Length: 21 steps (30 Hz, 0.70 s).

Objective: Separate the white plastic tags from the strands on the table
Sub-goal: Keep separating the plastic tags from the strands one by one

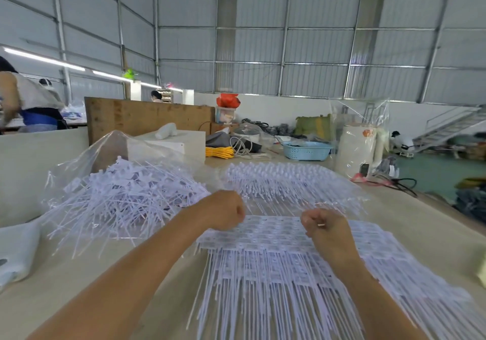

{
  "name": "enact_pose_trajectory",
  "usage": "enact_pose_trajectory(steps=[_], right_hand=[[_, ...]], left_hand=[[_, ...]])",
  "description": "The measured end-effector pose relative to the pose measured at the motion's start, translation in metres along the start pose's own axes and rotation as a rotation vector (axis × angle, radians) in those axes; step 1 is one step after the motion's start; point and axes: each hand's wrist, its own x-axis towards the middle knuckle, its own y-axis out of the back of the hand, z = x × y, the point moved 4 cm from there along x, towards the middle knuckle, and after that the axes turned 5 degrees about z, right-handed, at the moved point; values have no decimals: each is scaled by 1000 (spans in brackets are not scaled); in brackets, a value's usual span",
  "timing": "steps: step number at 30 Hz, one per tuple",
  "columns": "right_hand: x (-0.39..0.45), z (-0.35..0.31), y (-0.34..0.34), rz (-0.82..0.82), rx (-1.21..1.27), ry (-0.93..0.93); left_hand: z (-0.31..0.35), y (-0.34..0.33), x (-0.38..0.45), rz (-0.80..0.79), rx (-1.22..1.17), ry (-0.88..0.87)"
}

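A wide sheet of joined white plastic tags (273, 231) lies on the table before me, its thin strands (263, 295) fanning toward the near edge. My left hand (226, 209) is curled into a fist at the sheet's far left edge and grips it there. At the far right edge my right hand (322, 225) is curled too, pinching the sheet. Beyond the hands lies another stack of tag strips (286, 179). A loose heap of separated white tags (123, 195) sits to the left on clear plastic.
A white box (171, 143) stands behind the heap. Further back are a yellow cable coil (219, 152), a blue basket (306, 150) and a white wrapped roll (355, 153). A white bag (15, 250) lies at the left edge. Other people work at the far left.
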Motion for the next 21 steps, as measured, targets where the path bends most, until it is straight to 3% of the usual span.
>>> enact_pose_trajectory(steps=[1, 3, 9, 14, 21], right_hand=[[0, 3, 0, -22, -73, 9], [1, 10, 0, -67, -228, 28], [5, 17, 0, -155, -467, 52], [3, 14, 2, -222, -634, 156], [-10, 3, 0, -371, -669, 242]], left_hand=[[5, -8, -6, -103, -37, -25], [4, -20, -13, -161, -25, -20], [-6, -24, -24, -127, -112, -12], [8, -26, -26, -73, 60, 20], [12, -32, -25, -11, 145, 38]])
